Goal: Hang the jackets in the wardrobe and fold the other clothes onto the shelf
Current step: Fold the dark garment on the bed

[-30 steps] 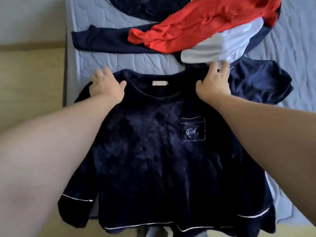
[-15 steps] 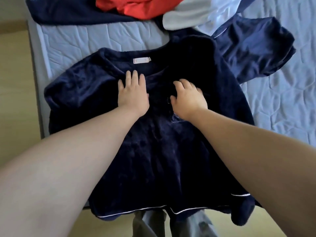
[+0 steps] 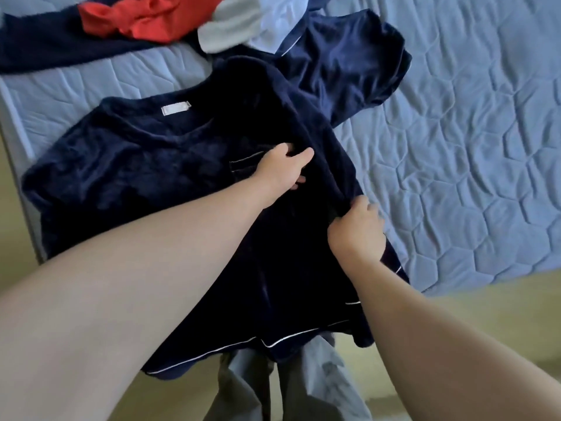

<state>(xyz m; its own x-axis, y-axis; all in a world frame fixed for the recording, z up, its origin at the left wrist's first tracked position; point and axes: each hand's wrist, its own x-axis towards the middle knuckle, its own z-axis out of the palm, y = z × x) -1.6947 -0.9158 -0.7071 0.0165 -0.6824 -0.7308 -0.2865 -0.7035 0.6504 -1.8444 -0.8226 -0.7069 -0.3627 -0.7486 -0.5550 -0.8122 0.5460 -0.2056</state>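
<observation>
The navy velvet pyjama top point(image 3: 158, 165) lies front-up on the bed point(image 3: 455, 141). Its long axis runs from the collar, which points to the far side, down to the white-piped hem, which hangs over the near edge of the mattress towards the person. The neck label point(image 3: 175, 108) faces up just inside the collar. The top's right-hand side is lifted and turned inward in a thick ridge that runs from the shoulder down to the two hands.

The left hand point(image 3: 285, 170) sits beside the chest pocket point(image 3: 243, 167), thumb out and fingers curled into the raised cloth. The right hand point(image 3: 358, 229) is lower on the same ridge, nearer the hem, and its fingers are closed round the side edge of the top.

One top is being handled. Four other pieces lie at the far end of the bed:
- one red garment point(image 3: 136, 21)
- one grey and pale blue garment point(image 3: 233, 31), touching the red one
- one dark navy piece point(image 3: 45, 50), stretched out to the left under the red one
- one navy piece with white piping point(image 3: 349, 68), just beyond the top's lifted shoulder

The quilted blue cover carries them all. The person's grey trousers point(image 3: 318, 387) show at the bottom, over a yellowish floor point(image 3: 470, 317).
</observation>
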